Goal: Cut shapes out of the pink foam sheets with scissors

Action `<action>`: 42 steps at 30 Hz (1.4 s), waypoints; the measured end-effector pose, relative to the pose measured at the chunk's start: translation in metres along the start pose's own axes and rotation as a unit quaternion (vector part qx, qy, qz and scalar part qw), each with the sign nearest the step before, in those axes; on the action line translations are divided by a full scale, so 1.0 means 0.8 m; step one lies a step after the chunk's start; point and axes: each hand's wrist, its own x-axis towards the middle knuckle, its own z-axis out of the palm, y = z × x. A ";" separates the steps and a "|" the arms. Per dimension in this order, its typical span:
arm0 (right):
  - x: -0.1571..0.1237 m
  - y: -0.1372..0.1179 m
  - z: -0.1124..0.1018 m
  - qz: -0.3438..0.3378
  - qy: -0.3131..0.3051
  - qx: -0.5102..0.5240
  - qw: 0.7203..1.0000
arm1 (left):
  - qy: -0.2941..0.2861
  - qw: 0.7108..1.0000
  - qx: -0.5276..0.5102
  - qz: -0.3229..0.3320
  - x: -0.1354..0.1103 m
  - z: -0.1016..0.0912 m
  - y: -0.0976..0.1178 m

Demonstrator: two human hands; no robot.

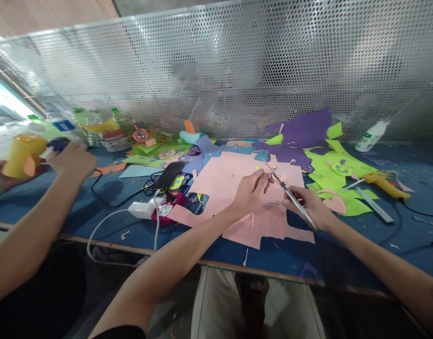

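Left forearm (pixel 191 247) extended forward and inward, bare; left wrist (pixel 233 212) roughly straight, left hand (pixel 252 190) with fingers bent. Right forearm (pixel 375 256) angled in from the right, also bare; right hand (pixel 310 207) curled in a grip. Hands near each other, not touching.

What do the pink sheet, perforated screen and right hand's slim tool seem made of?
Pink sheet: matte, perhaps craft foam or paper; glare-free, cut edges.
Perforated screen: probably shiny metal, given silvery glints.
Slim tool: likely smooth metal, silvery with highlights.
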 end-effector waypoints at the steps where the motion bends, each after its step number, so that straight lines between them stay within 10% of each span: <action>1: -0.001 -0.001 0.000 -0.001 -0.009 0.011 1.000 | 0.003 1.000 -0.011 0.001 0.000 0.000 0.000; 42: -0.008 -0.001 -0.005 -0.052 -0.111 0.050 0.991 | -0.016 0.998 -0.058 -0.020 -0.007 0.006 0.003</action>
